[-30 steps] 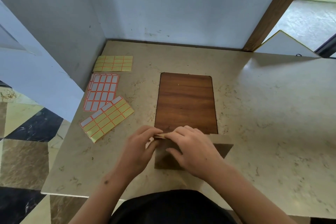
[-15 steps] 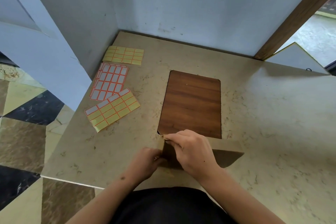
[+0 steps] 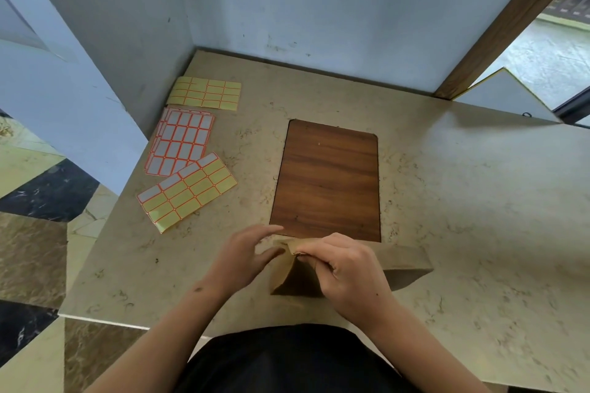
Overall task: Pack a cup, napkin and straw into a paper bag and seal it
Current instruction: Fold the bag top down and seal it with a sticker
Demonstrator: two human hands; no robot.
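**Bag top pinched on the right, label sheets far off to the left**

Nearest the body, the right hand (image 3: 346, 268) has its fingers curled over the folded top edge of the bag (image 3: 287, 277) and pinches it; the fold sits at the hand's fingertips, toward the left end of the bag. The bag stands at the near edge of the table (image 3: 479, 201), its long top running left to right, the right part stretching out past the right wrist. Cup, napkin and straw are not to be seen; whether they are inside the bag I cannot tell.

Just left of the fold, the left hand (image 3: 245, 252) hovers with fingers straight and loose, holding nothing; its fingertips are close to the fold, and whether they touch the paper is unclear.

Beyond the hands lies a wood board (image 3: 329, 179), its near edge just behind the bag.

Farther left and back lie three label sheets: a yellow one (image 3: 188, 190) nearest, a white one (image 3: 180, 145) behind it, another yellow one (image 3: 206, 93) at the wall. They lie on the left hand's side, well apart from the bag. In my judgement sealing turns on this: the free left hand is the nearer one to fetch a label while the right keeps the fold down.
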